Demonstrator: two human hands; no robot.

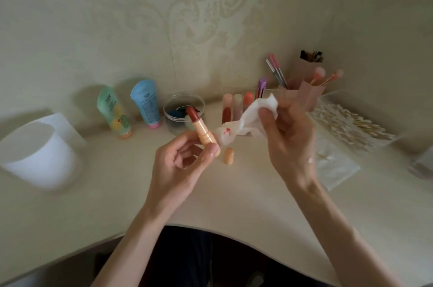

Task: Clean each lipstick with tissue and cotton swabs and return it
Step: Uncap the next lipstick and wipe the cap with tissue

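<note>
Left hand [185,160] grips the lipstick [202,128] by its peach base, red bullet raised, above the bench [234,204]. Right hand [289,139] pinches a tissue [236,126] already smeared red, just beside the tube. Wiping looks underway; swabbing, refitting the cap [228,156] standing on the bench, and the other lipsticks [237,106] seem left.

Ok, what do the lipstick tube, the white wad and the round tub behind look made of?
Lipstick tube: likely plastic, peach, smooth with soft sheen and moulded rings.
White wad: tissue paper, matte, crumpled and twisted, red smears.
Round tub: probably clear plastic, see-through wall showing dark contents; glass cannot be ruled out.
</note>
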